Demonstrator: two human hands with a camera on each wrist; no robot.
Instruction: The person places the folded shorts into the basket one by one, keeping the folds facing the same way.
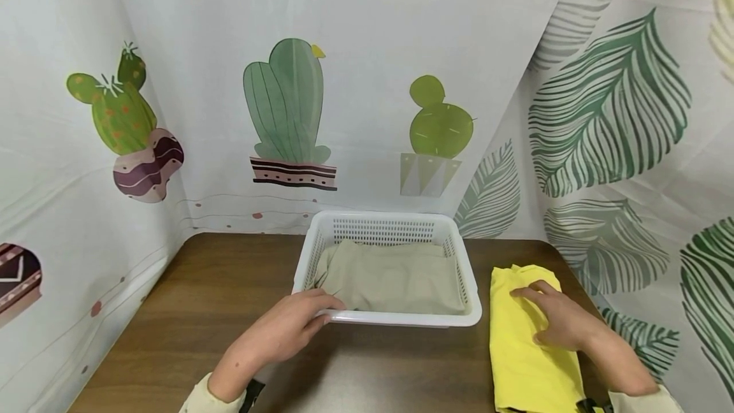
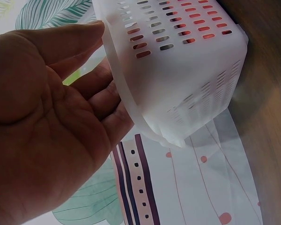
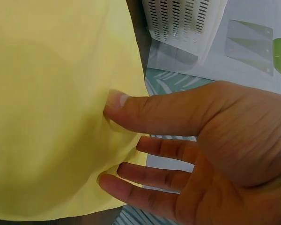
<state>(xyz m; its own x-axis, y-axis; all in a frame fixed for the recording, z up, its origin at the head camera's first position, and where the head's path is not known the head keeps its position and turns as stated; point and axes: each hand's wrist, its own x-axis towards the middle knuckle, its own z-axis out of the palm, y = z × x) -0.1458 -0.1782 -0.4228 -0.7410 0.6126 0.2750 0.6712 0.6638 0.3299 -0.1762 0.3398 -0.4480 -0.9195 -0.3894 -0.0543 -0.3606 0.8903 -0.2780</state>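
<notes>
A white plastic basket [image 1: 395, 318] with slotted walls stands on the table, with a folded beige cloth [image 1: 395, 276] lying in it. At its front left corner my left hand [image 1: 298, 324] holds the rim, fingers over the edge and thumb on the outer side. The left wrist view shows that thumb tip against the basket rim [image 2: 126, 93]. To the right lies a folded yellow cloth [image 1: 522, 362]. My right hand [image 1: 559, 320] rests over it, fingers spread and loosely bent, fingertips at the yellow fabric [image 3: 47, 117] in the right wrist view.
Something red-orange shows through the basket's slots [image 2: 189, 41] in the left wrist view. The brown wooden table [image 1: 229, 279] ends at a white curtain [image 1: 367, 11] printed with cacti and leaves, which hangs behind it and along both sides.
</notes>
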